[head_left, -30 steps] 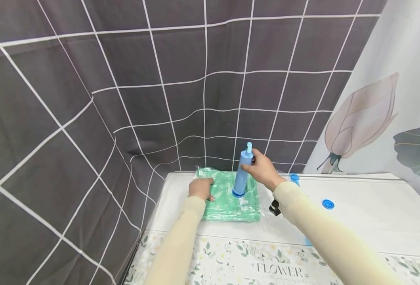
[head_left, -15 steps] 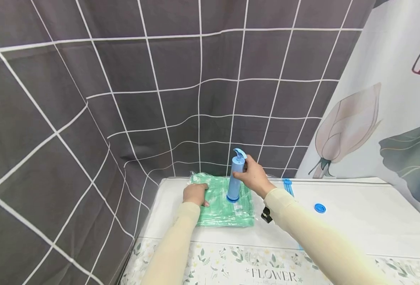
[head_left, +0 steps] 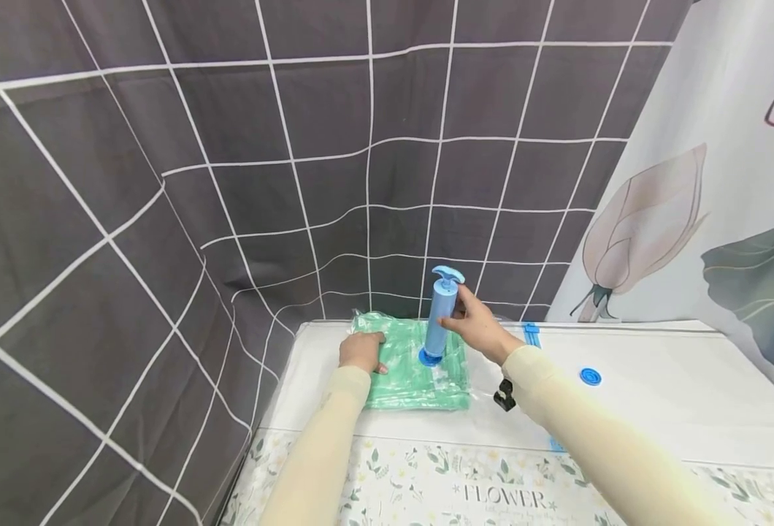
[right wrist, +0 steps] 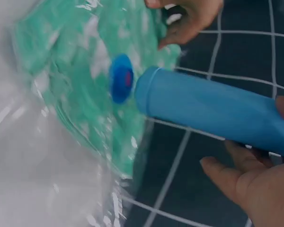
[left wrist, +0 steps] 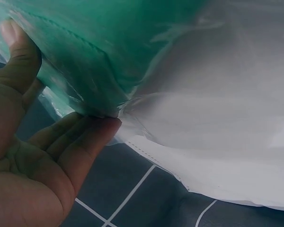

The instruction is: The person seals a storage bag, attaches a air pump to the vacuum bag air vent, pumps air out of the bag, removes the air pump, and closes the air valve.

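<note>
A clear plastic vacuum storage bag with folded green fabric [head_left: 400,391] inside lies on the white tabletop. My left hand [head_left: 361,352] rests against its left edge; in the left wrist view the thumb [left wrist: 21,52] and fingers are spread apart, touching the plastic. With my right hand [head_left: 477,323] I grip a blue hand pump [head_left: 438,321], held nearly upright over the bag and leaning slightly right. Its T-shaped handle [head_left: 449,274] is on top. In the right wrist view a small gap separates the pump's lower end from the round blue valve [right wrist: 121,79].
A round blue cap [head_left: 590,376] lies on the tabletop to the right. Blue zip strip [head_left: 531,334] marks the bag's right side, near my right forearm. A dark grid-patterned cloth [head_left: 334,183] hangs behind and at left. Floral cloth [head_left: 400,475] covers the front.
The pump has turned in my right hand, so its handle now shows broadside. It leans slightly more to the right than half a second ago. My left hand stays at the bag's edge.
</note>
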The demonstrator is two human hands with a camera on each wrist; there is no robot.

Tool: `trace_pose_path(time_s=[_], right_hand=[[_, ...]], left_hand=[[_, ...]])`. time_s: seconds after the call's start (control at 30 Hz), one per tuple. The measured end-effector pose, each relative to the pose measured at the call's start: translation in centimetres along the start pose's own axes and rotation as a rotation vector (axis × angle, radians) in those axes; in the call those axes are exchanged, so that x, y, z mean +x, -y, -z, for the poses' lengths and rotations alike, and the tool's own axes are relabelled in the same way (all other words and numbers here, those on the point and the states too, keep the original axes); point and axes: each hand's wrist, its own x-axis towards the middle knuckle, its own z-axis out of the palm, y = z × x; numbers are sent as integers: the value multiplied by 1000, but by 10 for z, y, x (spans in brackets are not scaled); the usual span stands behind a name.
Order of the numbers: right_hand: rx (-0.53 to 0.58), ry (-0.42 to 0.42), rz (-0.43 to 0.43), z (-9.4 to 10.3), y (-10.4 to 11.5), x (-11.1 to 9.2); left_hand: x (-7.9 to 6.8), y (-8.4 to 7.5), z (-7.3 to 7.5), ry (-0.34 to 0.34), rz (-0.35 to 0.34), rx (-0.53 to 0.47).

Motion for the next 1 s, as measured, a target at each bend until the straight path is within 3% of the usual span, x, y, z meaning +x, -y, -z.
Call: trace_pose_path(time_s=[0.2,0.27,0.33,0.53,0.7,0.77,0.9,1.0], right_hand=[[-33,-141,49,41,17,-10],[-91,-174,35,63,20,-18],[-178,-203,15,88,18,-27],[-540,-267,-135,173,-22,-62],[-724,-239,-319,229,-68,-94],[-754,-208,-395,240,-86,-105],[-780,-151,-511,247,-118,-118],[-785,-142,-556,241,-139,-122]], left_hand=[[-7,-10,17,12,4,13],[-7,-10,17,7,2,-1],[0,-5,7,-7,-10,2],[6,5,-4,-3,-18,9],[-3,1,10,-9,-9,-2],[-10,-6,21,14,6,-38],[-14,-12,25,28,15,-80],[-10,-7,13,9,8,-64]])
